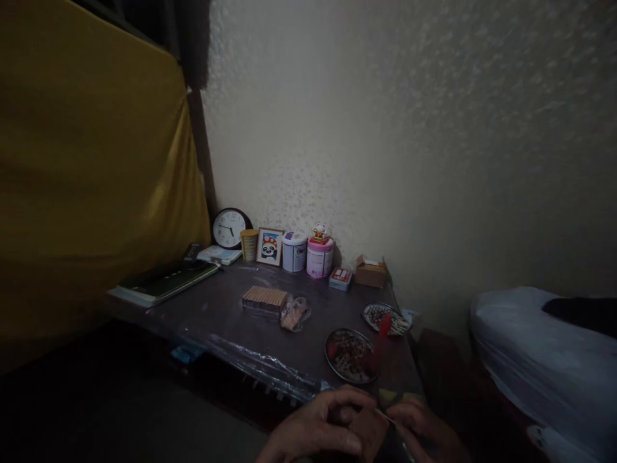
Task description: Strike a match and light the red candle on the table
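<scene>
At the table's front edge, my left hand (322, 421) grips a small flat brown packet (370, 432) between thumb and fingers. Its marking is too dark to read. My right hand (427, 427) pinches a thin pale stick (385, 417) against the packet's upper edge. Just beyond the hands is a round metal plate (343, 373) with dark and light bits, and a red spoon (384, 331) rests in it. Behind it sits a second plate (369, 313) with similar bits and several pale sticks (399, 326).
Mid-table lie a row of brown packets (265, 297) and a plastic bag (295, 313) with brownish contents. Along the wall stand a clock (229, 228), a picture frame (269, 247), tubs (294, 252), a tin (340, 279) and a cardboard box (370, 274). Books (164, 283) lie left.
</scene>
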A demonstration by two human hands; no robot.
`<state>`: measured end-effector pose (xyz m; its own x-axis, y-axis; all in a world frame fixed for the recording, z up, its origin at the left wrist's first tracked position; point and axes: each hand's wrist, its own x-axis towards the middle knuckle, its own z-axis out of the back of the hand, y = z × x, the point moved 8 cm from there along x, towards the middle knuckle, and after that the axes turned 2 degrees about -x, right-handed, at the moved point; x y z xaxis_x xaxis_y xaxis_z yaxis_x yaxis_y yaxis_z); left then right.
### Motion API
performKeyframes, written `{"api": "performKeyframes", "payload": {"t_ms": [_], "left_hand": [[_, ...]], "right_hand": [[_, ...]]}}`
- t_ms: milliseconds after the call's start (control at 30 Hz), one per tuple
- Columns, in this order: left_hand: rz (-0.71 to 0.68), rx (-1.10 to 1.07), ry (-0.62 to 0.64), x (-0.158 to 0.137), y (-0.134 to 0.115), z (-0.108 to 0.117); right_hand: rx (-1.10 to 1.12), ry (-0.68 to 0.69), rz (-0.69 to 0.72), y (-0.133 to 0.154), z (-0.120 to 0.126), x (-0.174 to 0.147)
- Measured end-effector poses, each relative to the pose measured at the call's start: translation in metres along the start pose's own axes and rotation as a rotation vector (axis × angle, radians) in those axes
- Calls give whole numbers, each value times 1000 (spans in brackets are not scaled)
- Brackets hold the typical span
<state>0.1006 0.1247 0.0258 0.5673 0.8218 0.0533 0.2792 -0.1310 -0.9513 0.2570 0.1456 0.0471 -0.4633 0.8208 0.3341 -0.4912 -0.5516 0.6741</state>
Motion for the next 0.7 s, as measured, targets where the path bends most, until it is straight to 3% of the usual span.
{"api": "performKeyframes", "payload": {"t_ms": [133, 267, 367, 567, 700], "left_hand": [[-70, -146, 23, 3, -1, 2], [-90, -250, 6, 3, -3, 1], [-106, -292, 8, 4, -3, -2], [-157, -297, -32, 10, 3, 2], [-185, -293, -100, 11, 1, 8]], "right_hand": [[18, -91, 25, 3, 15, -3], [190, -208, -163, 1, 23, -5], [345, -404, -217, 0, 29, -5], [599, -593, -199, -7, 16, 0], [553, -618, -264, -10, 5, -4]]}}
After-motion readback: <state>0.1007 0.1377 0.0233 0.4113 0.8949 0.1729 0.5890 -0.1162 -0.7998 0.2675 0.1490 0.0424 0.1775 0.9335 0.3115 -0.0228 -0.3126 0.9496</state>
